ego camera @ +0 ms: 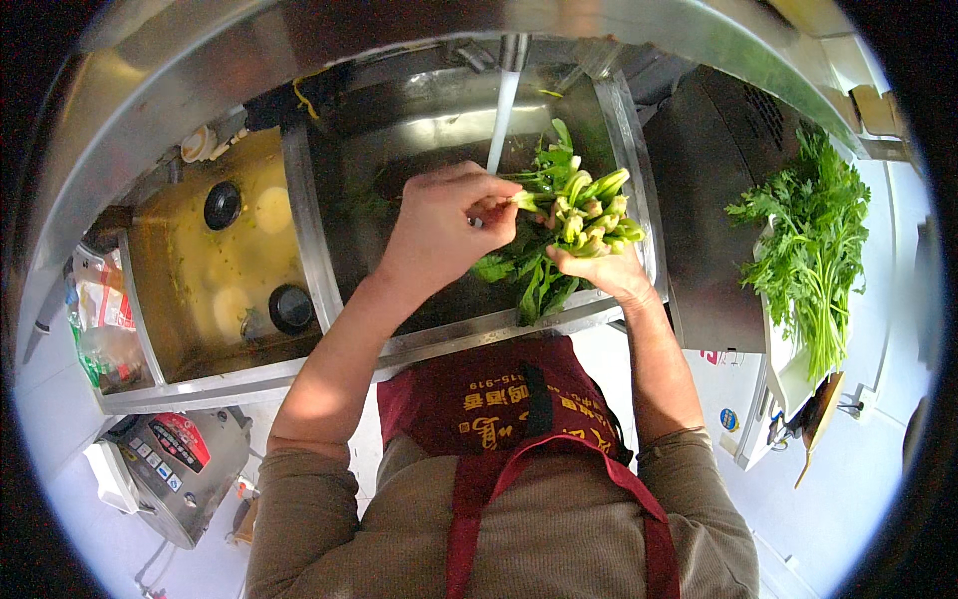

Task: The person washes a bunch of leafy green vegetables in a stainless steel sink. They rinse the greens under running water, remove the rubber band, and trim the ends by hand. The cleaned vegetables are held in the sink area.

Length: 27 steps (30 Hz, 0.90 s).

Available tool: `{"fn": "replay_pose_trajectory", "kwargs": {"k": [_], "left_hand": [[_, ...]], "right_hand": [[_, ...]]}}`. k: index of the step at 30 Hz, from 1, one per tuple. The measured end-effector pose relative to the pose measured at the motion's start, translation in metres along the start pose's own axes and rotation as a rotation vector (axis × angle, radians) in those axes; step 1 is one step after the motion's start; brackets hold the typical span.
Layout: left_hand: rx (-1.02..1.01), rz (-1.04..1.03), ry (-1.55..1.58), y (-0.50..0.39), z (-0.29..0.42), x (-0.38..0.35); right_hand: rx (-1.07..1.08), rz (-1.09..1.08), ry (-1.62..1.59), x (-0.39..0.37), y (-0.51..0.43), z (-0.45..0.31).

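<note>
A bunch of leafy greens (587,213) with thick pale stem ends is held over the right basin of a steel sink (323,247). My right hand (602,269) grips the bunch from below and the right, its stem ends facing up and its leaves hanging towards the basin. At the bunch's left side, my left hand (456,221) pinches one stem end between thumb and fingertips. Water (504,120) runs from the faucet (514,52) just behind my left hand.
The left basin holds yellowish, cloudy water (247,254) with dark round objects in it. Bagged items (108,322) lie at the far left. A leafy herb bunch (812,254) rests on a white tray (789,382) at the right, beside a dark metal surface (711,202). A metal appliance (187,464) stands below left.
</note>
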<state>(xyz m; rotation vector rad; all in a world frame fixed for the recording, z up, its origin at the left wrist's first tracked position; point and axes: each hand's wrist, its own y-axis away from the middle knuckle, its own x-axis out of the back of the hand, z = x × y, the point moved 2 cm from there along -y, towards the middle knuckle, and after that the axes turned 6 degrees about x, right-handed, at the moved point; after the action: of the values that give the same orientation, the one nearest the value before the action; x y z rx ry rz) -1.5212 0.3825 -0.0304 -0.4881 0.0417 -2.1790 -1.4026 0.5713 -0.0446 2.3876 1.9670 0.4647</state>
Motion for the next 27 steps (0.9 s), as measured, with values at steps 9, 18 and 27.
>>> {"fn": "replay_pose_trajectory", "kwargs": {"k": [9,18,27], "left_hand": [[-0.023,0.074,-0.17,0.007,-0.01,-0.011],[-0.013,0.114,-0.026,0.014,-0.012,0.0],[0.185,-0.189,0.5,0.009,0.002,-0.009]], "right_hand": [[-0.011,-0.062,0.047,-0.001,-0.002,-0.003],[-0.053,-0.012,0.041,0.011,-0.001,0.019],[-0.034,-0.147,-0.368,0.017,-0.007,0.023]]}}
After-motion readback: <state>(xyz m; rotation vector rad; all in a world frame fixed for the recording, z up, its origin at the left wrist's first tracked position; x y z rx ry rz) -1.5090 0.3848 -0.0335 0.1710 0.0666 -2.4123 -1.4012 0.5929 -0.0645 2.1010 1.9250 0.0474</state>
